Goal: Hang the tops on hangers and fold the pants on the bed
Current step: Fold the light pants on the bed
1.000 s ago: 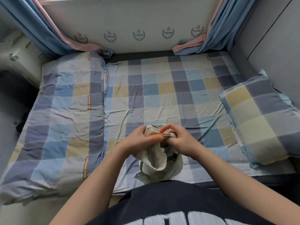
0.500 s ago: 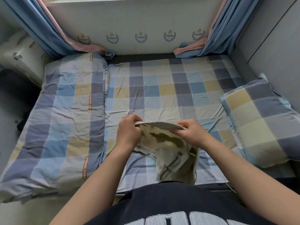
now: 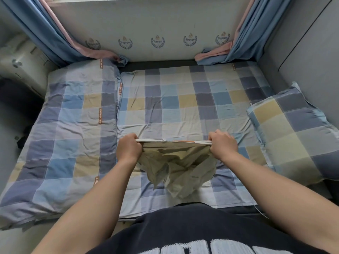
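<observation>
A pair of beige pants (image 3: 176, 165) hangs crumpled from its waistband, which is stretched taut and level just above the checked bed sheet (image 3: 172, 99). My left hand (image 3: 129, 149) grips the waistband's left end in a fist. At the other end my right hand (image 3: 222, 145) holds it the same way. An orange strip shows along the band near the right hand. The legs droop toward my body and touch the sheet. No tops or hangers are in view.
A folded checked quilt (image 3: 69, 136) covers the bed's left side. A matching pillow (image 3: 297, 136) lies at the right against a grey wall. Blue and pink curtains (image 3: 60, 39) hang at both far corners. A white appliance (image 3: 20, 66) stands at the far left.
My hands have moved apart, from bunched together on the cloth to the two ends of the waistband. The pants have opened out from a wad into a wide hanging shape.
</observation>
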A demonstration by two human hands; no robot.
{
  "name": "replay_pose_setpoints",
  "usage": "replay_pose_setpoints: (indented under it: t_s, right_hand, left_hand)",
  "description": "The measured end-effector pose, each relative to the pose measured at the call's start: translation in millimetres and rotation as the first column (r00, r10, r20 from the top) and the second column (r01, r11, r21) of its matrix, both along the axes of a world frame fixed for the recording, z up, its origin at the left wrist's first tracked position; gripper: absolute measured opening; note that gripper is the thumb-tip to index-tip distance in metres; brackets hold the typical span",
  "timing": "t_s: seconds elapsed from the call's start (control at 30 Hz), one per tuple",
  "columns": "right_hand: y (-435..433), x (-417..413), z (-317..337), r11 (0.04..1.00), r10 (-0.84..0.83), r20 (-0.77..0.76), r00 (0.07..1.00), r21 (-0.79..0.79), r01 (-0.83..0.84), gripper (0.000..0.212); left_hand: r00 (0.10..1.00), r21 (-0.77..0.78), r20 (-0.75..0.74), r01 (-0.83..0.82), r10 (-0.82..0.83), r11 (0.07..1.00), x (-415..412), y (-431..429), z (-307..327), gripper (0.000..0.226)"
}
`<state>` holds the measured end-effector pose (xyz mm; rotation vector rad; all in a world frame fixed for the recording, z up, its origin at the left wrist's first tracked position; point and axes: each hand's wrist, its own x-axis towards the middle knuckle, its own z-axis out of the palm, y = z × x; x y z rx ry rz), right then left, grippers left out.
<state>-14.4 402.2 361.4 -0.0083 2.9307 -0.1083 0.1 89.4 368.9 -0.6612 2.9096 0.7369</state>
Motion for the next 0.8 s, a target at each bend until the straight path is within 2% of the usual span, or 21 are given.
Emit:
replay_pose_setpoints:
  t_s: [0.07, 0.13, 0.23, 0.3, 0.4, 0.43, 0.5, 0.57, 0.63, 0.67, 0.73, 0.77, 0.8]
  right_hand:
    - [-2.7, -2.3, -6.8, 0.999, -0.022, -0.062, 0.998, 0.034, 0.024, 0.023]
    - [-2.5, -4.2, -11.8, 0.995, -0.097, -0.069, 0.993, -0.031, 0.095, 0.023]
    - [9.6, -7.6, -16.0, 0.940, -0.279, 0.049, 0.959, -0.191, 0.283, 0.022]
    - [14.6, -12.0, -12.7, 0.883, -0.321, 0.155, 0.934, -0.309, 0.355, 0.022]
    - [0.6, -23.0, 6.1, 0.835, -0.210, 0.164, 0.964, -0.484, 0.264, 0.026]
    - [-8.2, -26.5, 15.1, 0.817, -0.168, 0.138, 0.976, -0.535, 0.217, 0.026]
    - [-28.5, -31.5, 33.5, 0.770, -0.083, 0.089, 0.993, -0.627, 0.121, 0.024]
    - [-48.5, -32.6, 48.0, 0.722, -0.025, 0.068, 0.997, -0.689, 0.065, 0.022]
    - [-63.9, -30.4, 58.9, 0.683, 0.012, 0.068, 0.998, -0.730, 0.042, 0.021]
    - [-69.1, -28.8, 63.5, 0.666, 0.039, 0.074, 0.997, -0.746, 0.029, 0.020]
    - [-73.2, -26.6, 70.6, 0.630, 0.076, 0.079, 0.994, -0.777, 0.013, 0.021]
    - [-72.3, -26.2, 74.1, 0.616, 0.069, 0.074, 0.995, -0.788, 0.016, 0.022]
    - [-70.2, -26.4, 77.1, 0.604, 0.045, 0.066, 0.997, -0.797, 0.026, 0.022]
  left_hand:
    - [0.999, 0.002, -0.010, -0.040, 0.040, 0.999, 0.7, 0.5, -1.6, 0.019]
    - [0.997, 0.015, -0.010, -0.074, 0.074, 0.997, 2.7, -3.2, -4.4, 0.019]
    - [0.994, 0.040, 0.005, -0.113, 0.113, 0.993, 8.0, -16.5, -11.6, 0.018]
    - [0.990, 0.052, 0.053, -0.134, 0.131, 0.990, 12.6, -25.0, -16.7, 0.017]
    - [0.962, 0.067, 0.265, -0.088, 0.067, 0.994, 18.0, -26.6, -23.9, 0.007]
    - [0.937, 0.063, 0.349, -0.051, 0.026, 0.997, 20.4, -22.4, -26.1, 0.013]
    - [0.889, 0.049, 0.446, 0.092, -0.104, 0.995, 25.1, -7.4, -28.6, 0.045]
    - [0.869, 0.096, 0.404, 0.272, -0.287, 0.958, 25.0, 16.9, -31.3, 0.077]
    - [0.876, 0.170, 0.266, 0.368, -0.402, 0.914, 23.6, 46.6, -29.1, 0.083]
    - [0.900, 0.212, 0.173, 0.362, -0.399, 0.908, 21.6, 59.0, -26.0, 0.075]
    - [0.942, 0.294, 0.014, 0.316, -0.335, 0.902, 17.1, 74.8, -18.8, 0.041]
    - [0.949, 0.315, -0.020, 0.305, -0.315, 0.899, 14.8, 79.0, -15.8, 0.028]
    - [0.950, 0.321, -0.032, 0.305, -0.312, 0.897, 12.8, 82.0, -12.5, 0.024]
